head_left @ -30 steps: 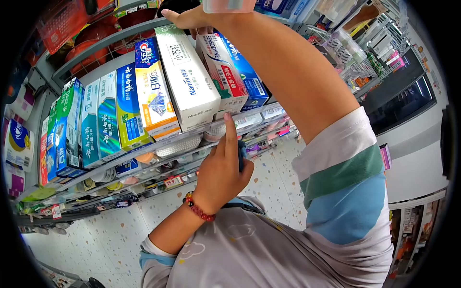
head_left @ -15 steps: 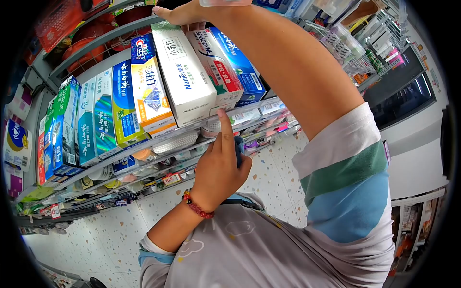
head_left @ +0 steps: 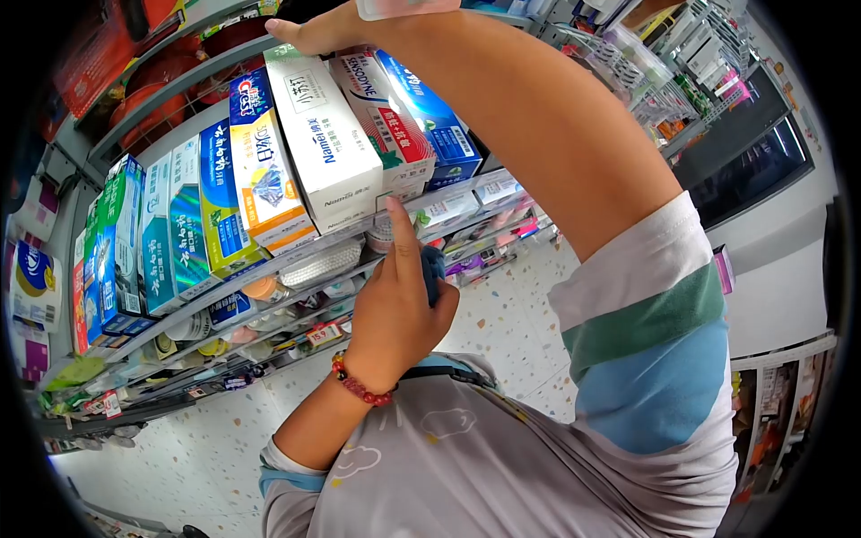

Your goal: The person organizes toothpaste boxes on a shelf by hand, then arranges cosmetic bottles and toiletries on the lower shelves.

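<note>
My left hand [head_left: 395,305], wearing a red bead bracelet [head_left: 359,381], points its index finger up at the front shelf edge. The fingertip is by the lower right corner of a white Namei toothpaste box [head_left: 332,143]; whether it touches is unclear. Its other fingers curl round a dark blue cloth-like thing [head_left: 433,269], mostly hidden. Over the far end of the Namei box lies my right hand [head_left: 327,34], thumb stretched left, other fingers mostly out of sight. A Sensodyne box [head_left: 386,117] stands to the right, an orange and white Crest box [head_left: 269,170] to the left.
More toothpaste boxes [head_left: 184,215] fill the shelf leftward, and a blue box [head_left: 430,117] stands at its right end. Lower shelves hold small goods and a price tag [head_left: 323,334]. Red bowls [head_left: 152,103] sit behind the rail [head_left: 184,76]. Speckled floor [head_left: 224,439] lies below.
The shelf and boxes sit slightly further left in view. My left hand has shifted a little left with its finger still raised. My right hand stays at the far end of the Namei box.
</note>
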`<state>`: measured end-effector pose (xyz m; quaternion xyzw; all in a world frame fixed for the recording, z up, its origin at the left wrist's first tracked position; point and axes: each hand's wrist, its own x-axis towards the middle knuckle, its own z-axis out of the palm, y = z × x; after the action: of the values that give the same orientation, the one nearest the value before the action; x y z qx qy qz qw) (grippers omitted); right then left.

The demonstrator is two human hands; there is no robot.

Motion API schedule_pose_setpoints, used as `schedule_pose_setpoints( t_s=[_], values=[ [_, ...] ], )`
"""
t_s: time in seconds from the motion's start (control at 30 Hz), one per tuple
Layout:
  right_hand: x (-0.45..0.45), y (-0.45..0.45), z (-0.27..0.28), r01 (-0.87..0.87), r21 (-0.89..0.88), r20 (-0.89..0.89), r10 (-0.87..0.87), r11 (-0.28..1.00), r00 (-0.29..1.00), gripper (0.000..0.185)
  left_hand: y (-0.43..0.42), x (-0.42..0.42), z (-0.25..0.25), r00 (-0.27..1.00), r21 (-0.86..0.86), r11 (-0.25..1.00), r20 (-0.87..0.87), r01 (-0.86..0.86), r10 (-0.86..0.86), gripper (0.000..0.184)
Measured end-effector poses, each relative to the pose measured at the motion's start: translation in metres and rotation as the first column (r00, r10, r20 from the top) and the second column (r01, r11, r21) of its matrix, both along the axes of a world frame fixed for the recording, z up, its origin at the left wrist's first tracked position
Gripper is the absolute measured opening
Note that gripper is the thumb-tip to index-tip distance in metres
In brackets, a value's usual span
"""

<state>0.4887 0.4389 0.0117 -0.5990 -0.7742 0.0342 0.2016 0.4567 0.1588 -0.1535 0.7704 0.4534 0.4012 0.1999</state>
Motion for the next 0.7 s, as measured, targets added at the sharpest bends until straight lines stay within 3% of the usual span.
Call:
schedule_pose_setpoints(
  t_s=[0.13,0.23,0.33,0.4,0.47,0.5,0.57,0.63,0.7],
  values=[
    [0.006,0.010,-0.007,0.002,0.107,-0.068,0.005,0.994,0.998,0.074,-0.002,-0.004,0.004,1.000,-0.049,0.999,0.002,0.004,-0.004,0.113],
    [-0.002,0.036,-0.026,-0.007,0.312,-0.131,0.051,0.950,0.990,0.073,-0.003,-0.005,0.006,1.000,-0.039,0.999,0.004,0.026,-0.026,0.112],
    [-0.027,0.072,-0.049,-0.055,0.568,-0.156,0.173,0.821,0.972,0.072,-0.005,-0.007,0.009,0.998,0.020,0.998,0.025,0.060,-0.061,0.105],
    [-0.057,0.122,-0.079,-0.060,0.760,-0.178,0.296,0.648,0.938,0.072,-0.006,-0.009,0.013,0.995,0.068,0.994,0.039,0.084,-0.087,0.100],
    [-0.013,-0.014,-0.016,-0.251,0.517,-0.163,0.382,0.818,0.910,0.084,-0.011,-0.012,0.021,0.995,0.120,0.988,-0.002,0.098,-0.098,0.076],
    [-0.014,-0.026,-0.013,-0.168,0.298,-0.100,0.206,0.940,0.973,0.077,-0.013,-0.014,0.024,0.995,0.123,0.988,-0.007,0.099,-0.099,0.076],
    [-0.008,-0.066,0.002,-0.062,-0.106,-0.069,0.054,0.992,0.996,0.070,-0.018,-0.021,0.031,0.991,0.173,0.976,0.016,0.129,-0.134,0.054],
    [0.005,-0.098,-0.003,-0.076,-0.029,-0.061,0.074,0.997,0.995,0.066,-0.030,-0.033,0.051,0.992,0.144,0.983,0.034,0.116,-0.122,0.049],
    [0.028,-0.137,-0.005,-0.213,0.055,-0.143,0.219,0.975,0.965,0.059,-0.042,-0.051,0.074,0.994,0.124,0.989,0.055,0.085,-0.092,0.047]
  ],
)
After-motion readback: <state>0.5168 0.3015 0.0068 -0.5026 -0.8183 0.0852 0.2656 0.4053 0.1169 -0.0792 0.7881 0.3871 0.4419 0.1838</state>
